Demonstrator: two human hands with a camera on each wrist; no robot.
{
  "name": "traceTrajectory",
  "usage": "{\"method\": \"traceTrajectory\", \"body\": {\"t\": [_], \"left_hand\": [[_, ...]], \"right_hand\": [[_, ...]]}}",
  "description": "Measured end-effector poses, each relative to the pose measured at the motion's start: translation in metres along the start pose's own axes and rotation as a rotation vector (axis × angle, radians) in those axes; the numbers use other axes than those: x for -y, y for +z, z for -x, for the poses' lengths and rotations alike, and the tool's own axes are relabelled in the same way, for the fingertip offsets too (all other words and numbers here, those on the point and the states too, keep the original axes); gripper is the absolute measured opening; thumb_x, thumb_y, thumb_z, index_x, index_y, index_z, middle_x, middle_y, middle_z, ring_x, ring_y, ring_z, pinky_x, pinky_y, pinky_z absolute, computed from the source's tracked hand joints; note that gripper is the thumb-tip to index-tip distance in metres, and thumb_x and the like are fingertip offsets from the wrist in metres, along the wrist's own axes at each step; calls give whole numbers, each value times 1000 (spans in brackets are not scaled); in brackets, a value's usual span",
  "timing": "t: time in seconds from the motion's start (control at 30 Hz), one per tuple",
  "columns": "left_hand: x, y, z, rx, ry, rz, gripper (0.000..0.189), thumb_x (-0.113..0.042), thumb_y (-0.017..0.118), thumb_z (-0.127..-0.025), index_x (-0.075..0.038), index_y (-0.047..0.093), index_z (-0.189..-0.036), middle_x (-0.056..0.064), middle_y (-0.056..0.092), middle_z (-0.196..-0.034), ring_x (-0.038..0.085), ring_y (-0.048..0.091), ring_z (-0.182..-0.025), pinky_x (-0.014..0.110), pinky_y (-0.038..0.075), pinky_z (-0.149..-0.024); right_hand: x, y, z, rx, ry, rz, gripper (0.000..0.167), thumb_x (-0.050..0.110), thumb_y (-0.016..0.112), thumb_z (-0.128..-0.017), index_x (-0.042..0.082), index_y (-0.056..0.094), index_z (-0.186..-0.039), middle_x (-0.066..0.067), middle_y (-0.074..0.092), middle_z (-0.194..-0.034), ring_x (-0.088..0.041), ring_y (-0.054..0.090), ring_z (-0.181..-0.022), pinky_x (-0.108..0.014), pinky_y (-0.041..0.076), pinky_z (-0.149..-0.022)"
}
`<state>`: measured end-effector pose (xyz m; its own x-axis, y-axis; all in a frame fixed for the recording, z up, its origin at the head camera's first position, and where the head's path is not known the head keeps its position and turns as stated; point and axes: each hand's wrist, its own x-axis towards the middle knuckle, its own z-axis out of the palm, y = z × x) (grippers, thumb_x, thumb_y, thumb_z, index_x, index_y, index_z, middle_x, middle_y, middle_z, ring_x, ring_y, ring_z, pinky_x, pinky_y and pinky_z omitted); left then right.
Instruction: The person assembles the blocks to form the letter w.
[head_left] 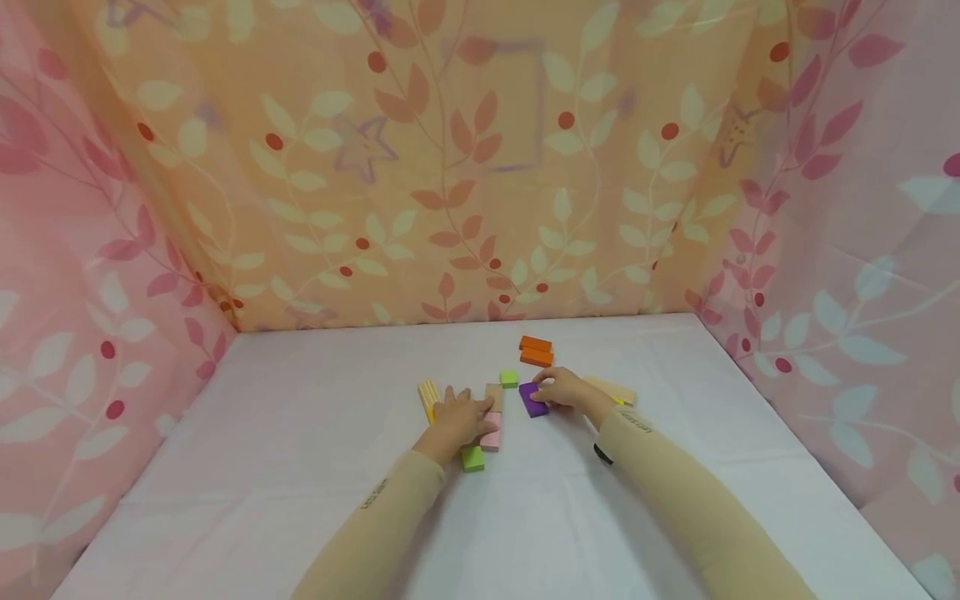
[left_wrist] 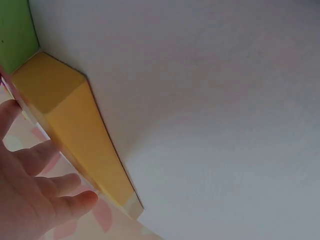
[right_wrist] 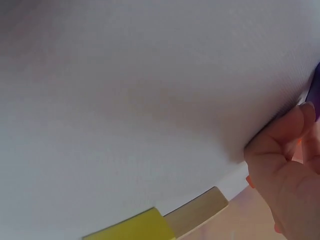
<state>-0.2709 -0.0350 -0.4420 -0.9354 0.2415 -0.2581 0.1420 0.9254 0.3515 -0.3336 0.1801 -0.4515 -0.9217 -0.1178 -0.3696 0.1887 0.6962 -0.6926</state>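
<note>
My left hand (head_left: 454, 422) lies over a group of blocks with its fingers spread. Its fingertips touch a pink block (head_left: 491, 442) and a tan wooden block (head_left: 493, 392), set end to end. Left of this hand is a yellow ribbed-looking block (head_left: 427, 393), partly covered; a green block (head_left: 472, 459) sits by its wrist. The left wrist view shows a long yellow block (left_wrist: 82, 130) beside relaxed fingers. My right hand (head_left: 564, 392) pinches a purple block (head_left: 535, 407) on the table between thumb and fingers. In the right wrist view only the purple block's edge (right_wrist: 314, 92) shows.
Two orange blocks (head_left: 536, 357) lie beyond the right hand. A small green block (head_left: 509, 379) sits between the hands. Behind the right wrist are a wooden block (head_left: 617, 389) and a yellow block (right_wrist: 135, 227). Patterned curtains (head_left: 480, 208) enclose the white table (head_left: 300, 433).
</note>
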Motion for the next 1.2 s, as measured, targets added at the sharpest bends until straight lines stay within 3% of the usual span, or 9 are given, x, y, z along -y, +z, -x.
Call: {"method": "traceTrajectory", "body": {"t": [0.33, 0.73, 0.87, 1.0, 1.07, 1.2], "left_hand": [[0, 1, -2, -1, -2, -15, 55, -43, 58, -96, -25, 47, -146, 20, 35, -152, 48, 15, -142, 64, 17, -110], [-1, 2, -4, -3, -12, -30, 55, -43, 58, -96, -25, 47, -146, 19, 36, -152, 47, 16, -142, 64, 18, -110], [-3, 0, -3, -5, -13, -22, 54, -42, 59, -95, -24, 48, -145, 19, 36, -151, 48, 16, -142, 64, 17, -110], [-3, 0, -3, -9, -9, -24, 54, -41, 60, -95, -25, 48, -145, 19, 36, -151, 48, 16, -142, 64, 18, -110], [-2, 0, -3, -9, -7, -27, 54, -41, 59, -95, -25, 48, -145, 19, 36, -151, 48, 16, -142, 63, 18, -110], [-1, 0, -2, -8, 1, -36, 54, -41, 59, -96, -25, 48, -145, 19, 37, -151, 48, 17, -142, 63, 19, -110]], "right_hand": [[3, 0, -4, -2, 36, 8, 40, 25, 69, -92, 12, 58, -128, -8, 53, -97, -15, 45, -65, -24, 37, -56], [5, 0, -3, -9, 32, -37, 39, 23, 68, -92, 12, 57, -128, -10, 52, -109, -16, 45, -68, -24, 36, -56], [3, -3, -3, -9, 51, -116, 47, 25, 67, -93, 10, 51, -135, -8, 52, -93, -15, 45, -65, -24, 38, -56], [-2, -10, -8, -98, 95, -268, 52, 24, 67, -94, 8, 46, -138, -5, 50, -75, -13, 45, -60, -23, 40, -54], [-4, -12, -11, -157, 100, -314, 53, 22, 67, -93, 7, 44, -139, -7, 54, -79, -13, 47, -59, -23, 41, -54], [-5, -13, -19, -219, 88, -308, 61, 19, 66, -93, 5, 37, -145, -15, 53, -116, -14, 48, -60, -23, 43, -56]]}}
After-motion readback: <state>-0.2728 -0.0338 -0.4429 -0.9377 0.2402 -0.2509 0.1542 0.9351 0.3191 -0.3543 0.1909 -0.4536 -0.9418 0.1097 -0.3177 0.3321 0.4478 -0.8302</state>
